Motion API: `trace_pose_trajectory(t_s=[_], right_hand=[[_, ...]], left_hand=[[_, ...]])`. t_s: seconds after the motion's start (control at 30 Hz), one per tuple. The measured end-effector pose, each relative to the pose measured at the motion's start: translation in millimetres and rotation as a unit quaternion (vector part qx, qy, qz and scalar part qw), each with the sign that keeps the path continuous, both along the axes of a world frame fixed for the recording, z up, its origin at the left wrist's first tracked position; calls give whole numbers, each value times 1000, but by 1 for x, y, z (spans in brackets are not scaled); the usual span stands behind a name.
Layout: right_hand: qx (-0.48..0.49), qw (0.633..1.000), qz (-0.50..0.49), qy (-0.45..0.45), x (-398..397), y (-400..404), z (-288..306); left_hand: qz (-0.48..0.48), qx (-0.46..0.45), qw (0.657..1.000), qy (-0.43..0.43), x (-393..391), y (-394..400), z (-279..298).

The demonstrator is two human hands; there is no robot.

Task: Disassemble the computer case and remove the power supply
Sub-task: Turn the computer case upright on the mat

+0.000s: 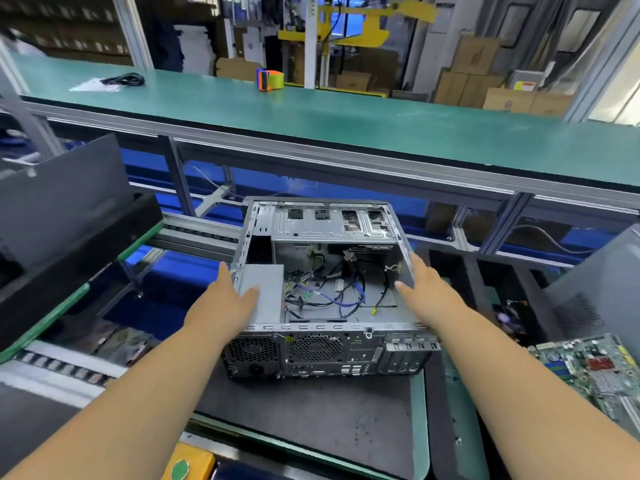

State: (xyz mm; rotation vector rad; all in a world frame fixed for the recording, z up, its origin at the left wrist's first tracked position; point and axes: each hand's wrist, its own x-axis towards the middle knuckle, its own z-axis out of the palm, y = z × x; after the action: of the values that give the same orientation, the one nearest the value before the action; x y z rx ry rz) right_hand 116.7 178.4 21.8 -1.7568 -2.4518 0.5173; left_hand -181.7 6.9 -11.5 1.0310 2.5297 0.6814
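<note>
Grey steel computer case lies on its side, open face up, rear panel toward the camera, on a dark mat on a green-edged tray at centre. Power supply, a plain grey box, sits in the case's near-left corner, w/ its fan grille and socket showing at the rear. Left hand lies flat on the PSU and left wall, fingers straight, gripping nothing. Right hand presses the right wall, fingers straight, thumb inside the rim, nothing held.

Step in hand looks like steadying or turning the case. Do it well: push both walls evenly, keep thumbs clear of sharp rim edges, free the loose cables before the PSU comes out.

Hard to make out: PSU screws at the rear are prob. there, but blur hides them. Cable ends under the drive cage are hidden. Motherboard at right is cut off by the frame edge.
</note>
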Motion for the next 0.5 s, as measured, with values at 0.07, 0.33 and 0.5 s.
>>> trace_pose_trajectory(t_s=[0.07, 0.33, 0.5], right_hand=[[-18, 1000, 11, -1, 0, 3, -7], [-17, 1000, -17, -12, 0, 2, -10], [-13, 999, -42, -8, -2, -6, -13]], left_hand=[[-6, 7, 1000, 28, 1, -1, -1], [-11, -7, 997, 78, 0, 2, 0], [-33, -2, 995, 90, -10, 9, -1]])
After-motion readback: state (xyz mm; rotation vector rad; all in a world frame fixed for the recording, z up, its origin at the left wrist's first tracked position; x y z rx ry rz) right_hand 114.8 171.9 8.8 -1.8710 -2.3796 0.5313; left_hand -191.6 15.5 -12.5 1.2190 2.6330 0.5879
